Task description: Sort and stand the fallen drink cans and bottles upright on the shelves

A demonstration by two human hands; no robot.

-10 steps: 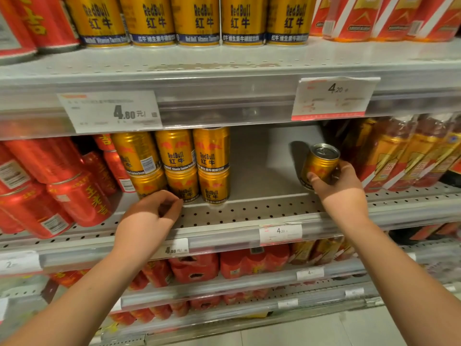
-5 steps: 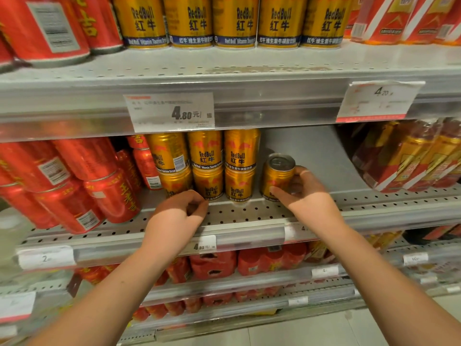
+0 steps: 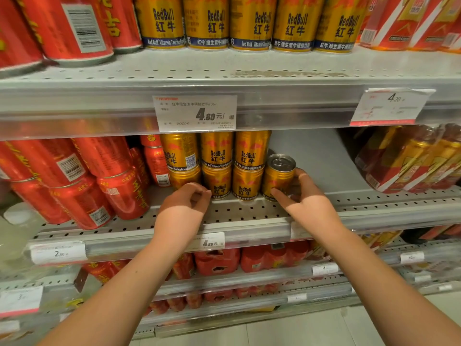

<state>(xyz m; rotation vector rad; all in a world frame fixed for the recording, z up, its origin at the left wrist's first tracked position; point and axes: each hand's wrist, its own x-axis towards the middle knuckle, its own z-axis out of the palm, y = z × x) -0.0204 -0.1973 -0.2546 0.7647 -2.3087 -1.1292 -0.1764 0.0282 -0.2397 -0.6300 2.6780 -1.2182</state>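
Right hand (image 3: 308, 198) gripped the short gold metal can (image 3: 279, 176), upright on the perforated grey metal shelf (image 3: 249, 211) just beside the stacked gold cans (image 3: 245, 168); left hand (image 3: 185, 203) hung loosely curled, empty. Best now, I judged (label out front): seat it flat, flush, then release.

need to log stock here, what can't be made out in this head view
Head view:
- Brand text on the gold can: turned away, partly under fingers of the right hand.
- The leftmost lower can: front hidden behind the left hand.
- The top-shelf cans: tops cut off by the upper edge.
- The 4.20 price tag: small print blurred.
- The bottles at right: labels blurred.
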